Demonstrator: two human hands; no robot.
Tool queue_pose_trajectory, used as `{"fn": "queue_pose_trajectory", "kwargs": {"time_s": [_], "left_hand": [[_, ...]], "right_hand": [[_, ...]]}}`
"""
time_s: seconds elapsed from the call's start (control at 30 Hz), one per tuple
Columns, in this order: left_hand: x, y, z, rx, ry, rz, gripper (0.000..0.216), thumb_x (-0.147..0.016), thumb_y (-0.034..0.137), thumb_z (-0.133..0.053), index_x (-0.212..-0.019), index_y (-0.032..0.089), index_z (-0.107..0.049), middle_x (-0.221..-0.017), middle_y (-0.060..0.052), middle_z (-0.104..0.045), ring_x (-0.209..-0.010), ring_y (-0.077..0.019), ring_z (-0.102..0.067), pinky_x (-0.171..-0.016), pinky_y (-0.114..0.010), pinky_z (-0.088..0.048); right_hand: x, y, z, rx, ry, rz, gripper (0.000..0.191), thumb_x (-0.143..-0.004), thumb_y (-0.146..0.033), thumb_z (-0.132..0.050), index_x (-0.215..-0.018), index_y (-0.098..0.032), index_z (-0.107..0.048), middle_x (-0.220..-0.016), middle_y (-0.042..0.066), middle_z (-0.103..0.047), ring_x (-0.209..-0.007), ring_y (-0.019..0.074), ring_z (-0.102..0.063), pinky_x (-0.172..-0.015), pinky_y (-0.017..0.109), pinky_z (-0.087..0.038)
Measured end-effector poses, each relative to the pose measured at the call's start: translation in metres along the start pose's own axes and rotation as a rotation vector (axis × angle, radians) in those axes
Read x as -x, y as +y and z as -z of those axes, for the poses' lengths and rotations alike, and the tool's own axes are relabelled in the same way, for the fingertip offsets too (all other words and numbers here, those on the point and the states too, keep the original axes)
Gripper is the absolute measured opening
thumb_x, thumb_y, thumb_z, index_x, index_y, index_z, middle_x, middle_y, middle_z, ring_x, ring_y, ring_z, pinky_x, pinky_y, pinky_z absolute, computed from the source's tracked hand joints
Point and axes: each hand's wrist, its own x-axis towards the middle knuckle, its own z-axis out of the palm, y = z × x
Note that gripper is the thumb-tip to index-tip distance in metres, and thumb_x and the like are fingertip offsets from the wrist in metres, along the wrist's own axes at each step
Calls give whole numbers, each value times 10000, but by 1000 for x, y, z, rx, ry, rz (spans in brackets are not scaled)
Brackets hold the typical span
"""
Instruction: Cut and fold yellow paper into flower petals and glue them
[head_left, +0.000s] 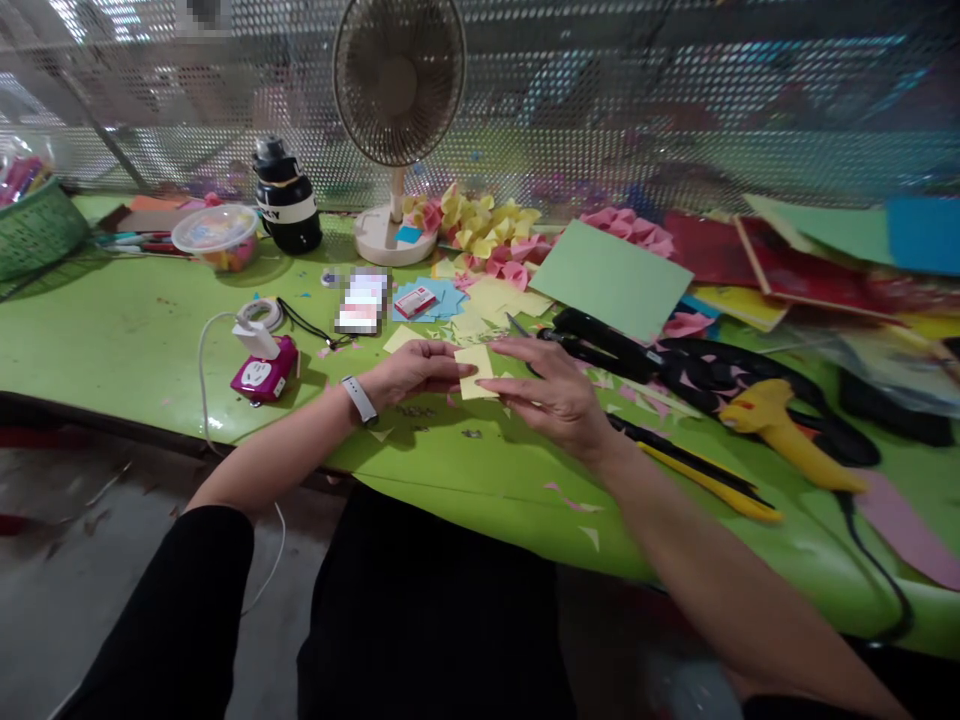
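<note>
A small yellow paper square (475, 371) lies between both hands over the green table (120, 340). My left hand (414, 369), with a white watch on the wrist, pinches the paper's left edge. My right hand (551, 390) presses its fingertips on the paper's right side, fingers curled around it. Scissors (517, 326) lie just behind the paper. More loose yellow and blue paper squares (480, 305) are spread behind the hands.
A standing fan (399, 110), a black flask (287, 200), a lidded plastic tub (216, 236) and a green basket (34, 232) stand at the back. A pink power strip with a white charger (264, 362) sits left. A yellow glue gun (787, 430), green card (609, 276), folded paper flowers (480, 225) lie right.
</note>
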Motion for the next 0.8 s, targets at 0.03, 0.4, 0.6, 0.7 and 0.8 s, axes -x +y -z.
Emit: {"fn": "queue_pose_trajectory", "kwargs": {"time_s": [0.03, 0.4, 0.6, 0.7, 0.8], "left_hand": [[0, -1, 0, -18, -12, -14, 219, -736, 98, -843, -852, 88, -657, -774, -25, -738, -659, -102, -705, -686, -256, -615], [1, -8, -2, -193, -150, -175, 420, -793, 130, -802, -1195, 100, -683, -932, -96, -777, -785, -147, -750, -728, -273, -609], [1, -9, -3, -190, -172, -183, 318, -823, 99, -754, -1136, 103, -698, -916, -79, -777, -829, -128, -745, -815, -283, -605], [2, -9, -3, -185, -183, -173, 312, -813, 118, -769, -1117, 103, -700, -942, -93, -777, -825, -136, -748, -775, -267, -604], [3, -7, -3, -164, -172, -158, 335, -790, 161, -808, -1100, 94, -700, -969, -111, -773, -803, -141, -748, -743, -255, -595]], "right_hand": [[0, -1, -1, -4, 2, -16, 209, -866, -230, -725, -970, -393, -806, -1311, 5, -691, -1269, 299, -591, -1101, 585, -437], [2, -10, -20, -384, 174, -499, 311, -830, -530, -746, -875, -226, -700, -1055, 82, -736, -845, 214, -697, -788, 405, -606], [1, -11, -19, -370, 180, -530, 299, -822, -516, -752, -866, -226, -692, -846, 45, -733, -724, 194, -674, -692, 364, -585], [1, -11, -19, -340, 186, -506, 263, -839, -480, -745, -857, -224, -686, -824, 38, -729, -704, 185, -671, -676, 348, -577], [1, -11, -19, -324, 194, -484, 257, -848, -472, -740, -859, -222, -684, -815, 37, -728, -697, 181, -674, -675, 340, -576]]}}
